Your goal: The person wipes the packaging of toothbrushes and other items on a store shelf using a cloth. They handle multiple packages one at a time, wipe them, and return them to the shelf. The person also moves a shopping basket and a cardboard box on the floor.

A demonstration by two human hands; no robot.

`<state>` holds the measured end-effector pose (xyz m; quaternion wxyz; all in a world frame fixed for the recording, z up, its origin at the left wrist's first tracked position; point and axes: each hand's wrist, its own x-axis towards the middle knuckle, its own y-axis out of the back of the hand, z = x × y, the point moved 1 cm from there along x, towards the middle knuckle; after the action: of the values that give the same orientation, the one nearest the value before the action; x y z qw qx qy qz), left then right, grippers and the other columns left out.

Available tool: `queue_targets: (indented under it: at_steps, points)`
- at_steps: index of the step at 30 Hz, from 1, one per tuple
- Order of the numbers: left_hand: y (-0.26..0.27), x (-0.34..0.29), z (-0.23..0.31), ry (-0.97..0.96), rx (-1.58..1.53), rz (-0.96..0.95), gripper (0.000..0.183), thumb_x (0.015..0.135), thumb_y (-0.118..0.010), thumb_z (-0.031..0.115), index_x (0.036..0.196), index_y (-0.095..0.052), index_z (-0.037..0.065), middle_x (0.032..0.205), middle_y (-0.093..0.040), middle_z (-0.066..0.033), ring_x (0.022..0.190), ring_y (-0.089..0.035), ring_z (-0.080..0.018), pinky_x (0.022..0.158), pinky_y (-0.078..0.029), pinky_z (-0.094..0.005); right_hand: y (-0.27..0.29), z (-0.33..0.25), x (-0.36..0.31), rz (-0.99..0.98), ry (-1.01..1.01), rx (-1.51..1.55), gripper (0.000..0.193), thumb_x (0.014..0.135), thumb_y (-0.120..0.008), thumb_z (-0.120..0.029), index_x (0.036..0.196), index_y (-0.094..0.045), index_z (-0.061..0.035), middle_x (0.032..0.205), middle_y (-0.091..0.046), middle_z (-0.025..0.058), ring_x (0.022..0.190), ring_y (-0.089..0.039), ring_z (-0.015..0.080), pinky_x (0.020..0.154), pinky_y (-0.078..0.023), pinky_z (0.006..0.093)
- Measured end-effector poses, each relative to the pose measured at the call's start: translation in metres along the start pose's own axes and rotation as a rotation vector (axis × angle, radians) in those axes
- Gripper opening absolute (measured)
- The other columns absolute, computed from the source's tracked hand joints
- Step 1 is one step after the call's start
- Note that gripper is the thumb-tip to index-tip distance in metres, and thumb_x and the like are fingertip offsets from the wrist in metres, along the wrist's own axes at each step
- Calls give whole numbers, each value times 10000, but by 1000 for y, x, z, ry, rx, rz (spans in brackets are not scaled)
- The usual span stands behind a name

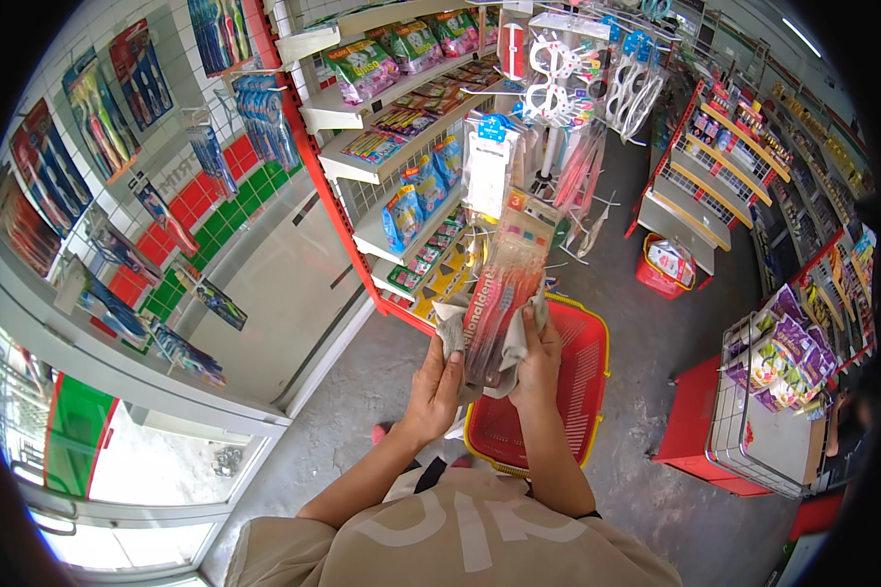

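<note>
In front of my chest I hold a long clear package of toothbrushes (pixel 502 293), tilted with its printed top end away from me. My left hand (pixel 435 389) is closed at its lower left side, with a grey cloth (pixel 451 328) between fingers and pack. My right hand (pixel 538 367) grips the opposite side, and grey cloth shows under its thumb too. Whether this is one cloth or two, I cannot tell. Below the hands, a red shopping basket (pixel 579 391) with a yellow rim is partly hidden by my right arm.
Toothbrush packs (pixel 98 117) hang on a glass-side display at left. Ahead, shelves hold bagged goods (pixel 416 210); hanging eyeglass-shaped frames (pixel 558 73) stick out beside them. Right are stocked racks (pixel 705 176), another red basket (pixel 664 266) and a wire-sided bin (pixel 754 430) of purple packets.
</note>
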<state>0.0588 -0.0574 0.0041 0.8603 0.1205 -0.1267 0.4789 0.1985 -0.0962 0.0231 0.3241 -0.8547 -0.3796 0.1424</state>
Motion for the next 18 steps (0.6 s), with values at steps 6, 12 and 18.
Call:
queue_targets:
  at_steps: [6,12,18]
  points:
    - [14,21,25,-121,200,30,459,1002,-448,131,1421,-352,-29,1076,-605,-246,941,-624,-248,804,-473,-353,11,-7,-10,-23,-1,-62,223,997,-557,-194,1156,-600,-44,897,-636,-31,755,-595,44,662,-484,212]
    - [12,43,41,-11,-48,175,378,1045,-424,221,1316,-473,-37,1124,-634,-142,1010,-613,-198,877,-477,-319,13,-20,-11,11,133,63,302,999,-547,-190,1248,-552,-19,1047,-647,24,906,-640,103,798,-524,257]
    - [28,62,66,258,-624,107,462,1061,-354,368,1197,-579,-12,1018,-664,-79,848,-624,-117,750,-514,-265,6,-31,-19,4,177,-195,312,999,-557,-210,1231,-574,-2,1023,-641,17,880,-599,71,772,-490,241]
